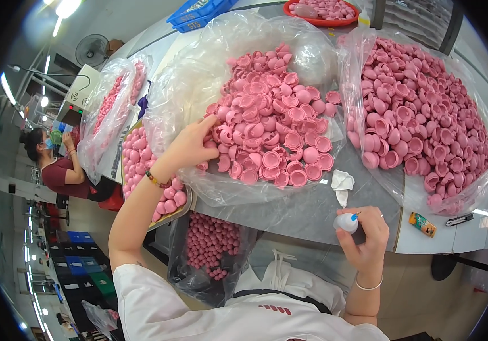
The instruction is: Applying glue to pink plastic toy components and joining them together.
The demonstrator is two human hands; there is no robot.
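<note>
Head: right hand [369, 241] pinches bottle [344, 223] by counter [298, 219] front edge, axis slanted, tip [355, 216] rightward; left hand [190, 145] spread at shells [272, 125].

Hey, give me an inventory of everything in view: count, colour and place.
Table: one, grey, centre
Half-shells: many, pink, heaped on clear plastic, centre
Large bag: one, clear, right, full of pink half-shells
Smaller bag: one, clear, left, pink pieces inside
Tray: one, tan, left, holding pink balls
Container: one, dark, below table, holding pink balls
Blue crate: at least one, blue, far edge
Basket: one, red, far edge, pink pieces inside
Cloth or tissue: one, white, near edge
Bottle: one, white, blue tip, in right grip
Packet: one, orange and green, right
Fan: one, dark, upper left
Co-worker: one, dark red top, left
Left grip: one, at the half-shells
Right grip: one, around the bottle
</note>
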